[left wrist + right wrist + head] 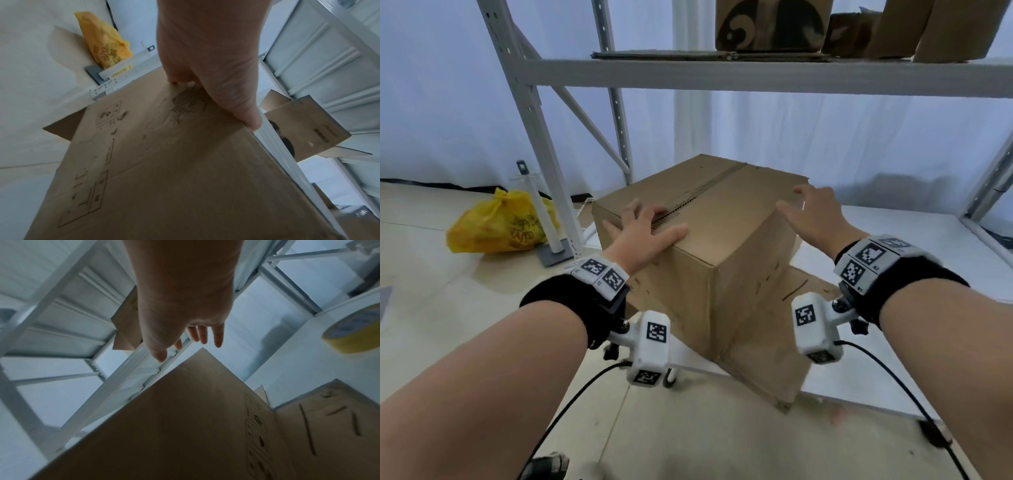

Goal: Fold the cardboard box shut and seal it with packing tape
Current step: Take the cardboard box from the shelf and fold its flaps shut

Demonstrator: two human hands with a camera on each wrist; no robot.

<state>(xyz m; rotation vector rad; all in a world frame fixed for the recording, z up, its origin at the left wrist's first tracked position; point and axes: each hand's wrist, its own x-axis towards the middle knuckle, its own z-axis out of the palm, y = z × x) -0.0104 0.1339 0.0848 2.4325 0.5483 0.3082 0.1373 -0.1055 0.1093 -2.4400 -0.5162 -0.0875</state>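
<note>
White metal shelving rack (722,73) fills the background, stray cardboard boxes (774,24) and flattened sheets on its upper shelf. Cardboard box (705,246) stands on the white lower shelf (893,240) of the rack, near corner toward the camera, top flaps folded down and meeting at a centre seam (698,188); no tape visible on the seam. A flat cardboard piece (767,353) lies under and in front of the box, overhanging the shelf edge. Yellow plastic bag (500,222) sits on the floor to the left, beside a white post on a grey base (544,219). Left hand (643,233) lies flat on the box top at the near end of the seam, fingers (631,209) spread wide and straight, pressing the flaps, gripping nothing. Right hand (815,216) is at the right top edge of the box, fingers (202,335) wide and relaxed, holding nothing; cannot tell whether it touches the cardboard. Roll of yellow packing tape (353,331) lies on the white shelf to the right of the box, well apart from both hands.
</note>
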